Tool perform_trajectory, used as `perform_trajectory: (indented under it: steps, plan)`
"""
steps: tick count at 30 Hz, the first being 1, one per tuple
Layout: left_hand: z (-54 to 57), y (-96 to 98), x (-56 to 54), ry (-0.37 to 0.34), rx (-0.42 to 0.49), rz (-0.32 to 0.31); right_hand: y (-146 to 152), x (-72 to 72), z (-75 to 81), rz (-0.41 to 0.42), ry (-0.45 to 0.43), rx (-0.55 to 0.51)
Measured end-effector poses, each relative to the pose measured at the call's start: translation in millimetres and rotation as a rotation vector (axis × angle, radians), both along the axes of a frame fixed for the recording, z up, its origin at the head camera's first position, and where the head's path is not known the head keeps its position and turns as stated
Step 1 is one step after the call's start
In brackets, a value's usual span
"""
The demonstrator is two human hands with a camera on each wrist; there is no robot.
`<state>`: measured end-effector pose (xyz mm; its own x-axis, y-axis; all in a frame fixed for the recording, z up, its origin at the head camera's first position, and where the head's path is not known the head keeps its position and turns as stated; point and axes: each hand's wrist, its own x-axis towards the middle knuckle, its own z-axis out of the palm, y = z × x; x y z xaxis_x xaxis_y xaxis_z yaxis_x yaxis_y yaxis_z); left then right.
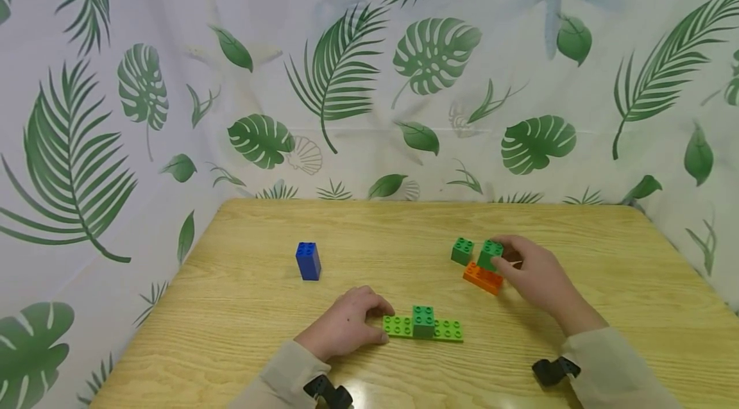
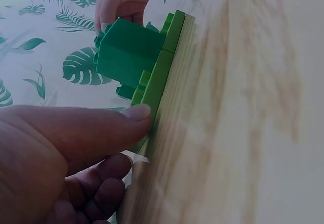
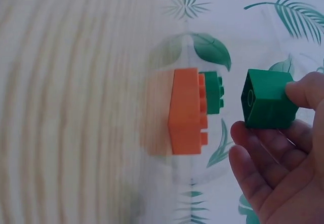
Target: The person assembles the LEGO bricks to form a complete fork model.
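Note:
In the head view my right hand (image 1: 539, 274) holds a green toy building brick (image 1: 490, 255) between thumb and fingers. The right wrist view shows this brick (image 3: 271, 100) lifted off the table, apart from the orange brick (image 3: 187, 112), its hollow underside partly visible. A long light green plate (image 1: 398, 325) lies flat, with another green brick (image 1: 423, 322) standing on its middle. My left hand (image 1: 349, 322) grips the plate's left end, thumb on the near side and index finger on the far side. The left wrist view has the thumb (image 2: 101, 133) against the plate (image 2: 158, 82).
On the wooden table (image 1: 375, 236) a tall blue block (image 1: 308, 261) stands at the left. One more green brick (image 1: 462, 251) sits just behind the orange brick. A leaf-patterned cloth (image 1: 358, 159) hangs behind the table and along its left side.

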<state>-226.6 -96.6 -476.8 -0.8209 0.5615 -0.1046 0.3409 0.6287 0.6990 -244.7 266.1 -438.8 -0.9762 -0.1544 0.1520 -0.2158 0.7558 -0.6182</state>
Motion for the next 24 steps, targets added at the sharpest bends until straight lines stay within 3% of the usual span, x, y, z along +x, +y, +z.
perform_trajectory:
  steps: [13, 24]
  plan:
    - [1.4, 0.0, 1.0, 0.006, 0.003, 0.006, -16.0, 16.0, 6.9, 0.104, 0.032, -0.023]
    - [1.7, -0.1, 1.6, 0.026, -0.008, 0.0, -25.9, 30.1, 2.4, 0.265, -0.033, -0.037]
